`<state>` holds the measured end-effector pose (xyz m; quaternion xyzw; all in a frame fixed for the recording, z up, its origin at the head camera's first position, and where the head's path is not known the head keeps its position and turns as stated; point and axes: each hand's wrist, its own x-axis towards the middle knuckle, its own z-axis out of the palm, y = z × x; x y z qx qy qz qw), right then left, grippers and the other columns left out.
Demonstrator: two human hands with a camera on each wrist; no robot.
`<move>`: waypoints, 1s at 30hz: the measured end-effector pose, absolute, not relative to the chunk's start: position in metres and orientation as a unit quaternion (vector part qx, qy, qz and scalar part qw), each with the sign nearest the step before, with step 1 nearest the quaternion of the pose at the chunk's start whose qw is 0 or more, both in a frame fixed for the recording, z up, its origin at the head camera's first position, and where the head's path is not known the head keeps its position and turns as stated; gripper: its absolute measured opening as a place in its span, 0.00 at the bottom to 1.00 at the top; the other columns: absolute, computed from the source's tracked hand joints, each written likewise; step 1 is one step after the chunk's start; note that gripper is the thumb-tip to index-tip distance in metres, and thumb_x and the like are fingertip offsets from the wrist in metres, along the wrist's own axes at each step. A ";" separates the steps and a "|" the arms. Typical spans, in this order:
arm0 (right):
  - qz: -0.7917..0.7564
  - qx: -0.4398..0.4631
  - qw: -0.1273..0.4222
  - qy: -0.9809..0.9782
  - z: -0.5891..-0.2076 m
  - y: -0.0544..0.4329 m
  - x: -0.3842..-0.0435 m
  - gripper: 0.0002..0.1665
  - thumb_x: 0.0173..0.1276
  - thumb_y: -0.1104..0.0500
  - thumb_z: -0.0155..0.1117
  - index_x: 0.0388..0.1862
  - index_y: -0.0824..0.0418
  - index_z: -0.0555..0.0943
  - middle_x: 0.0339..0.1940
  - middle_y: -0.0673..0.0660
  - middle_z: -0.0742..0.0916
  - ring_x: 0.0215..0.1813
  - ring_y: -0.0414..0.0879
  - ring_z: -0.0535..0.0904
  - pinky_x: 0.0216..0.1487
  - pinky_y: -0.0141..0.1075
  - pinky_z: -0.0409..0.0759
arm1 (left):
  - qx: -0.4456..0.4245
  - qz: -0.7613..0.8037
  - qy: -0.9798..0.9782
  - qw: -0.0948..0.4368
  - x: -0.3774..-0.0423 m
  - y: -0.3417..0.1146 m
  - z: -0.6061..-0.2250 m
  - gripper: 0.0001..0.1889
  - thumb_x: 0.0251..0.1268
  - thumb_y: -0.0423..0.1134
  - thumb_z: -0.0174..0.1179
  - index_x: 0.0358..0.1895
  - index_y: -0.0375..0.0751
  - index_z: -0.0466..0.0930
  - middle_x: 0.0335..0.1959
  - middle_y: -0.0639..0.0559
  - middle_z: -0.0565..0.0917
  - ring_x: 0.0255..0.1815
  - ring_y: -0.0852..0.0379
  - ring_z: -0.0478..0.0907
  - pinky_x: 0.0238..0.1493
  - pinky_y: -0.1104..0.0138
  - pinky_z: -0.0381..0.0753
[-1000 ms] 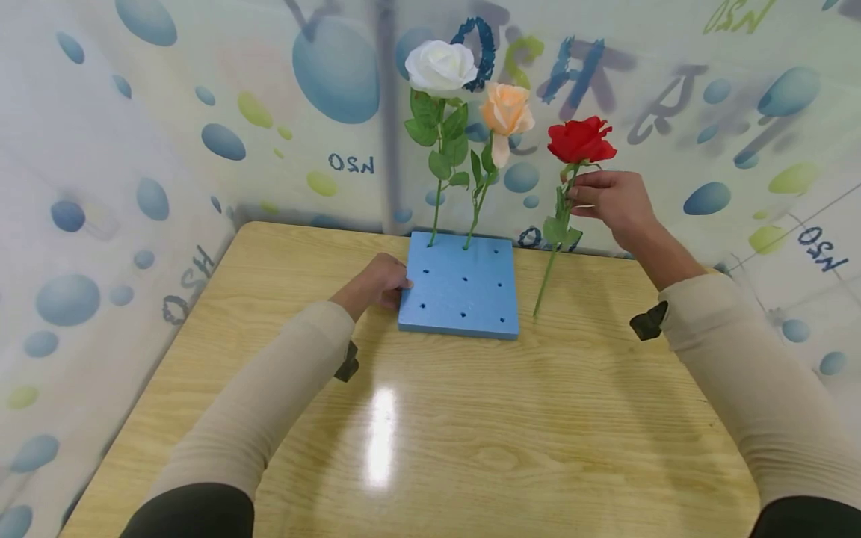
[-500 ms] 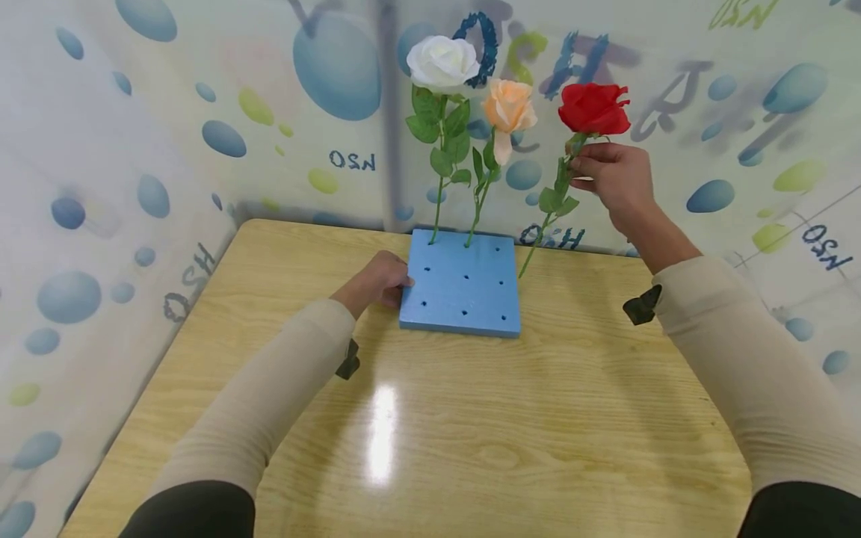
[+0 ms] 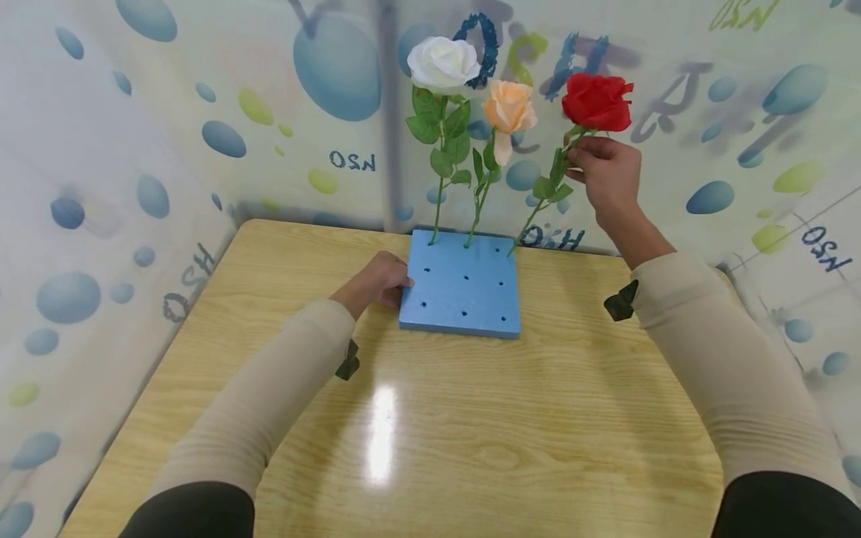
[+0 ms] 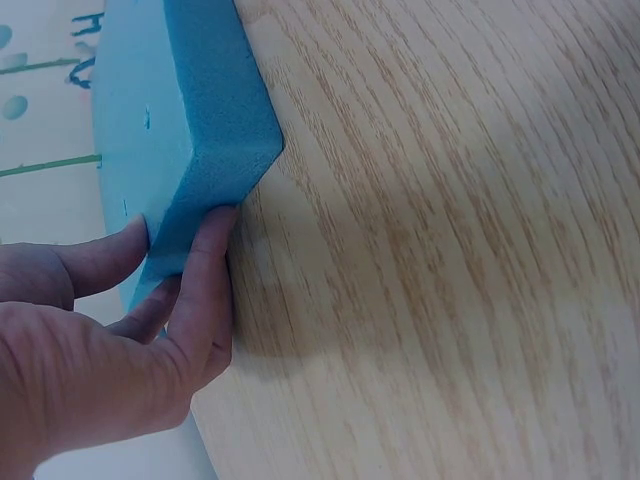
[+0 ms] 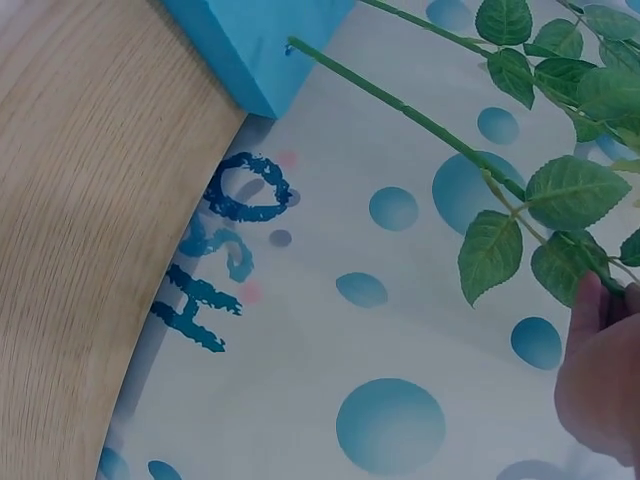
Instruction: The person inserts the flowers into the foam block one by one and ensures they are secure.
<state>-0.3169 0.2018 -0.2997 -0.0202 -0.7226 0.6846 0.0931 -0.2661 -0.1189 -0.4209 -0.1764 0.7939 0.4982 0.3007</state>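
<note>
My right hand [image 3: 610, 175] pinches the stem of a red rose [image 3: 597, 102] just under its bloom. The stem slants down to the left, its lower end close to the back right hole of a blue foam block [image 3: 447, 290]. In the right wrist view the stem tip [image 5: 292, 42] appears right by that hole; whether it touches the foam I cannot tell. My left hand [image 3: 378, 280] grips the block's left edge, thumb on top and fingers against the side in the left wrist view. A white rose [image 3: 442, 63] and a peach rose [image 3: 509, 107] stand in back-row holes.
The block lies on a wooden table [image 3: 457, 426], near its back edge. Behind the table hangs a patterned cloth wall [image 3: 269, 149] with bubbles and letters. Several holes dot the block's front and middle rows.
The red rose has risen, and its lower end has swung left and back, from beside the block to its back right corner. My left hand stays on the block.
</note>
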 end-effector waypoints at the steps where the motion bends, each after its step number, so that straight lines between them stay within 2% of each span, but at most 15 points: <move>1: 0.684 -0.022 0.096 -0.722 -0.300 0.201 -0.318 0.16 0.66 0.58 0.67 0.51 0.62 0.83 0.47 0.56 0.86 0.42 0.43 0.85 0.48 0.30 0.84 | -0.177 0.498 0.794 0.301 -0.266 -0.119 -0.421 0.26 0.71 0.29 0.53 0.70 0.37 0.63 0.60 0.38 0.74 0.59 0.44 0.76 0.51 0.55 0.84; 13: 0.677 -0.029 0.111 -0.727 -0.307 0.189 -0.328 0.13 0.67 0.59 0.66 0.48 0.63 0.84 0.46 0.56 0.86 0.44 0.44 0.85 0.50 0.31 0.84 | -0.181 0.502 0.791 0.299 -0.266 -0.120 -0.422 0.26 0.71 0.29 0.53 0.71 0.37 0.63 0.59 0.38 0.75 0.58 0.45 0.76 0.50 0.55 0.85; 24: 0.655 -0.042 0.098 -0.748 -0.310 0.182 -0.330 0.16 0.69 0.58 0.63 0.53 0.63 0.82 0.53 0.57 0.85 0.50 0.46 0.84 0.57 0.36 0.81 | -0.183 0.507 0.788 0.298 -0.267 -0.119 -0.423 0.27 0.70 0.29 0.54 0.70 0.37 0.63 0.59 0.39 0.75 0.58 0.44 0.76 0.52 0.54 0.84; 30: 0.657 -0.057 0.087 -0.747 -0.313 0.177 -0.331 0.15 0.69 0.59 0.64 0.52 0.65 0.81 0.46 0.54 0.83 0.48 0.47 0.83 0.56 0.35 0.82 | -0.185 0.503 0.790 0.298 -0.269 -0.119 -0.424 0.26 0.70 0.29 0.54 0.70 0.37 0.63 0.59 0.39 0.75 0.58 0.45 0.76 0.52 0.53 0.83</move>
